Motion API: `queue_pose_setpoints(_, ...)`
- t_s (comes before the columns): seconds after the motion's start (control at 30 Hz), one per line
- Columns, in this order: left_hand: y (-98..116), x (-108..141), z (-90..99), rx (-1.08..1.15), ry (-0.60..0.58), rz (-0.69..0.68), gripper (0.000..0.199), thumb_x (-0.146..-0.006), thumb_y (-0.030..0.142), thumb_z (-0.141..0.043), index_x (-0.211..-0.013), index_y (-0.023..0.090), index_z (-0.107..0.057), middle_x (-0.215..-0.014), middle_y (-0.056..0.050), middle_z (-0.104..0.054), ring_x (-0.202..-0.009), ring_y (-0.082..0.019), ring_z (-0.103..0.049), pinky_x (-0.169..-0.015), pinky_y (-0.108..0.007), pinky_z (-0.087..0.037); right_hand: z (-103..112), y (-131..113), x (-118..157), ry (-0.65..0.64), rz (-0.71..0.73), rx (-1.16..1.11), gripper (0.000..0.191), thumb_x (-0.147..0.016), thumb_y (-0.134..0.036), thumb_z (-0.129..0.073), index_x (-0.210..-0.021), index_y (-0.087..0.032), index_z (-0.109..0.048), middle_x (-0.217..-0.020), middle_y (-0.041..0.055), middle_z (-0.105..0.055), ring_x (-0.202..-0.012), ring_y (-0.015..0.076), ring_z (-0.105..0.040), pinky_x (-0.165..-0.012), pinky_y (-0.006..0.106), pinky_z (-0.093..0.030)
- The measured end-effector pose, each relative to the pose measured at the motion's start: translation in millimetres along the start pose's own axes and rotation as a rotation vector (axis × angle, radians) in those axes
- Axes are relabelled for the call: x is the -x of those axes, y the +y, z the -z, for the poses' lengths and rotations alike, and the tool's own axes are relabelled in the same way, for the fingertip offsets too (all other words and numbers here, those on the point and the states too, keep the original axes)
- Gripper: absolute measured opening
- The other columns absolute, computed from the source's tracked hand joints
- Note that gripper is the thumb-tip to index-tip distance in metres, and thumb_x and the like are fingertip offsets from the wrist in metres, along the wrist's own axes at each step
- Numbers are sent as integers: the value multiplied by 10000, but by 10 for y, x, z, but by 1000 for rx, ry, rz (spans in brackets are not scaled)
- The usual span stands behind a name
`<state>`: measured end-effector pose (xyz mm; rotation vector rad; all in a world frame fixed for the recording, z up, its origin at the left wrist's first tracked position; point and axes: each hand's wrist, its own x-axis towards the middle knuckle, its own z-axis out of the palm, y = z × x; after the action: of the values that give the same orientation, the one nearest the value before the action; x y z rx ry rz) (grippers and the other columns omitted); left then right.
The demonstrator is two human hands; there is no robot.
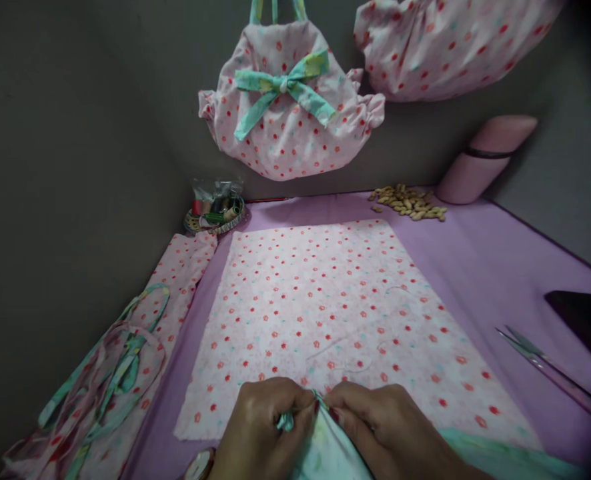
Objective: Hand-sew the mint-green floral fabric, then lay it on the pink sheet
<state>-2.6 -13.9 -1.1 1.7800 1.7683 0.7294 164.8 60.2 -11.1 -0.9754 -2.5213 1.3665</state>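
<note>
Both hands meet at the bottom centre, pinching a light green and yellow patterned cloth (328,448). My left hand (270,420) is closed with thumb and finger on the cloth's top edge, and a small green end pokes out from its fist. Right beside it, my right hand (380,420) grips the same edge, fingertips almost touching the left ones. Most of the cloth hangs down out of the frame. Beneath the hands lies a flat pink fabric piece (320,300) with red flower dots and some loose threads on it.
Folded pink fabric (185,260) with green and pink strips (130,353) lies left. A small basket (215,217) of thread is at the back, peanuts (408,202) and a pink bottle (485,160) back right. Scissors (545,367) rest right. A bow-tied bag (285,140) hangs above.
</note>
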Motion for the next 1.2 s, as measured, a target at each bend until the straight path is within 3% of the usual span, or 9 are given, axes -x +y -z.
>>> queue_pose_setpoints(0.33,33,16,-59,79,124,-106,262,-791,130,-461,-561,146,-587,-494,-11,-593,-451,-92,-530,-462,-163,-378,-40,11,-14,26,21,4,292,-877,-253,-362,-748,-207,-620,-626,19,-662,-578,156,-610,-546,231,-415)
queue_pose_setpoints(0.53,5,-19,-55,257,74,146,154,-798,171,-546,-716,173,-676,-654,-6,-696,-592,-116,-620,-561,-167,-457,4,-8,-67,69,-8,-84,218,-878,-262,-409,-755,-210,-581,-620,-14,-608,-576,133,-552,-542,221,-378)
queue_pose_setpoints(0.67,1,-43,1,285,103,158,138,-800,182,-569,-747,190,-696,-681,5,-710,-615,-115,-633,-582,-167,-465,31,-15,-33,30,-25,-163,135,-864,-267,-453,-745,-211,-485,-535,-54,-524,-477,103,-459,-455,204,-318)
queue_pose_setpoints(0.77,-5,-43,25,300,116,163,122,-796,183,-579,-763,198,-696,-698,10,-713,-633,-114,-640,-595,-168,-472,53,-9,-5,40,0,-64,101,-832,-264,-506,-749,-211,-480,-555,-46,-547,-488,108,-489,-461,205,-334)
queue_pose_setpoints(0.9,-24,-34,27,322,117,171,111,-799,200,-585,-773,202,-693,-707,11,-714,-645,-113,-641,-598,-167,-475,37,24,2,131,99,146,124,-812,-222,-515,-692,-194,-497,-546,-18,-570,-476,121,-531,-467,217,-358)
queue_pose_setpoints(1.03,-25,-33,-1,386,67,164,125,-812,220,-580,-771,198,-696,-717,3,-719,-654,-119,-644,-608,-169,-482,-41,52,-1,247,338,279,296,-878,-147,-376,-625,-179,-527,-532,11,-579,-470,129,-548,-473,234,-364)
queue_pose_setpoints(1.1,-22,-30,-18,402,37,146,138,-818,226,-574,-768,194,-699,-716,-1,-719,-652,-121,-643,-606,-169,-480,-40,42,-6,274,382,244,336,-899,-144,-352,-619,-180,-536,-518,5,-568,-454,121,-535,-461,231,-357)
queue_pose_setpoints(1.2,-22,-22,-24,396,36,108,142,-828,224,-567,-785,194,-699,-725,-4,-718,-662,-121,-645,-618,-171,-476,58,7,-17,315,390,66,232,-890,-200,-435,-722,-172,-592,-602,17,-597,-553,135,-568,-519,230,-401)
